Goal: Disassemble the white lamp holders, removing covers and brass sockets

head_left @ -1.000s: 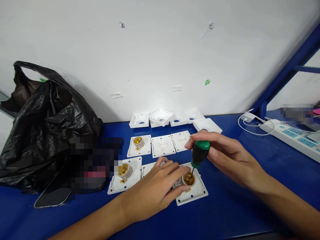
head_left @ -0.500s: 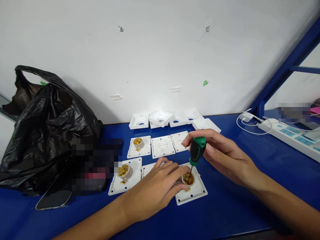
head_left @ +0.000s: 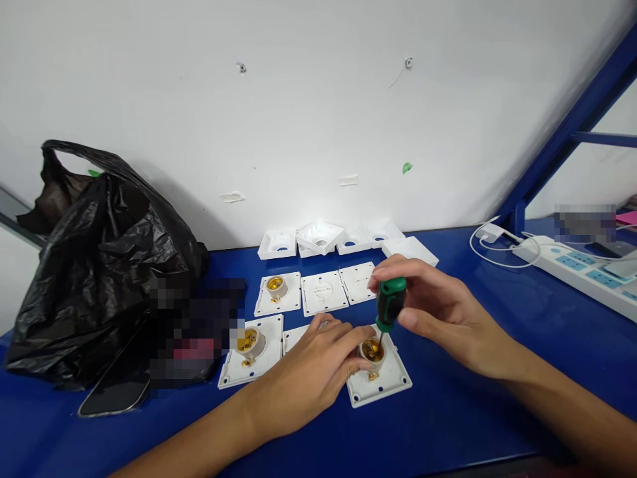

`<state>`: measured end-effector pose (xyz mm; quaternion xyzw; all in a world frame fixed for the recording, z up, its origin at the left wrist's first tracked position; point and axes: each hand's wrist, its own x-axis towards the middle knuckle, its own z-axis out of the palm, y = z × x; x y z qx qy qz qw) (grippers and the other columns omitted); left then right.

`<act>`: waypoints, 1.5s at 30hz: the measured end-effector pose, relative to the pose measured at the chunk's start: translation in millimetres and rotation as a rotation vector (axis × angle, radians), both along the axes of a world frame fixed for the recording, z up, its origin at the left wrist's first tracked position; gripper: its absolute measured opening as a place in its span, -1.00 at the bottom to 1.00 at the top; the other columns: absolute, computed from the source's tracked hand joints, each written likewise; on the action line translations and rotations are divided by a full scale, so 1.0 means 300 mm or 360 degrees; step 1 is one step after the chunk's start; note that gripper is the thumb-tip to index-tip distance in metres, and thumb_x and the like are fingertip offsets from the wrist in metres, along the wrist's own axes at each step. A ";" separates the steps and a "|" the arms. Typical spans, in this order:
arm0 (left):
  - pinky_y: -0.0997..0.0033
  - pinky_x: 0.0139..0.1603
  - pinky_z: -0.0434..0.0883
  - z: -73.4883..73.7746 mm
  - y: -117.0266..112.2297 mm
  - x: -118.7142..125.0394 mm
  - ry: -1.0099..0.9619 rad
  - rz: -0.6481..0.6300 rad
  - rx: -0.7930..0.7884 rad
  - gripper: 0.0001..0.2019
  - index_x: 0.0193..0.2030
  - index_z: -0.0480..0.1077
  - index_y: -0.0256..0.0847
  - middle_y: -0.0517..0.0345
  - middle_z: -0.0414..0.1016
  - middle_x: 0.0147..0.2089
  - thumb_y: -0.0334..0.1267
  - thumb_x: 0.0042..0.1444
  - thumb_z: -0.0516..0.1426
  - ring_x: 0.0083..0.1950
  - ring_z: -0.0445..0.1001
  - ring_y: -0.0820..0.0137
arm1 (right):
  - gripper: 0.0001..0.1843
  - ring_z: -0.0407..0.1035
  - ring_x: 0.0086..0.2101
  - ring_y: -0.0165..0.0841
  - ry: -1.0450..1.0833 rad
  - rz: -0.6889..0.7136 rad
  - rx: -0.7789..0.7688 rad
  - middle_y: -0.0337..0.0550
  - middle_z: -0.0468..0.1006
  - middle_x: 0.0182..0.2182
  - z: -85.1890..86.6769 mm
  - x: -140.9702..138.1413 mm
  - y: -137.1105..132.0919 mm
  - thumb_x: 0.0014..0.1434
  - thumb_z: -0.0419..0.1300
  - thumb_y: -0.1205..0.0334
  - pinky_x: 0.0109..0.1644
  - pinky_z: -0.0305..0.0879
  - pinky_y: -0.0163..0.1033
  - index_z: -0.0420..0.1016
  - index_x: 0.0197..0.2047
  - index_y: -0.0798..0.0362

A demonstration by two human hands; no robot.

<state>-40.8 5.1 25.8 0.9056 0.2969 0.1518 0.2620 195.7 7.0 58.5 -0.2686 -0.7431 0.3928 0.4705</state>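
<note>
A green and black screwdriver stands nearly upright, its tip down inside a round lamp socket with a brass-coloured interior. That socket sits on a square white base plate. My right hand has its fingers and thumb around the screwdriver handle. With thumb and forefinger, my left hand grips the socket's side. Another white plate is partly hidden under my left hand. To its left, a second plate carries a socket, and behind it stands one more socket on its plate.
Bare white plates lie behind my hands, and several white covers with round holes rest against the wall. A black plastic bag and a phone are at the left. A power strip with white cables lies at the right.
My right thumb has moved away from the screwdriver handle and the grip looks looser. The handle has turned, its tip still in the socket. My left hand stays on the socket.
</note>
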 end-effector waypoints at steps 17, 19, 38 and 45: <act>0.09 0.17 0.44 0.060 0.000 0.005 -0.0049 0.0176 0.0017 -0.64 0.38 0.20 0.05 0.06 0.51 0.13 -0.05 0.53 0.00 0.15 0.43 0.16 | -0.68 0.46 0.11 -0.28 0.0525 -0.0458 -0.0062 -0.18 0.56 -0.01 0.057 0.076 0.134 0.38 0.25 0.15 0.19 0.48 -0.11 0.49 0.18 -0.24; 0.09 0.22 0.42 0.064 0.011 0.018 -0.0094 0.0169 0.0033 -0.66 0.37 0.21 0.06 0.08 0.49 0.18 -0.10 0.53 0.01 0.19 0.44 0.17 | -0.70 0.44 0.15 -0.25 0.0545 -0.0526 -0.0070 -0.18 0.57 -0.02 0.051 0.087 0.157 0.36 0.27 0.13 0.28 0.43 -0.04 0.52 0.14 -0.26; 0.04 0.18 0.32 0.090 0.085 0.243 0.0630 -0.0324 0.0980 -0.59 0.23 0.31 -0.14 -0.07 0.41 0.10 -0.55 0.31 0.05 0.02 0.49 0.17 | -0.72 0.46 0.03 -0.25 0.0677 -0.0844 0.0080 -0.19 0.51 -0.14 -0.016 0.170 0.181 0.32 0.26 0.22 0.09 0.50 -0.08 0.53 0.08 -0.19; 0.09 0.08 0.39 0.041 0.095 0.244 0.0397 0.0104 0.0695 -0.61 0.21 0.30 -0.20 -0.02 0.48 0.07 -0.10 0.37 0.23 0.02 0.50 0.11 | -0.73 0.46 -0.03 -0.25 0.0643 -0.0857 0.0117 -0.18 0.51 -0.16 -0.028 0.161 0.187 0.32 0.27 0.19 -0.04 0.52 -0.12 0.53 0.08 -0.17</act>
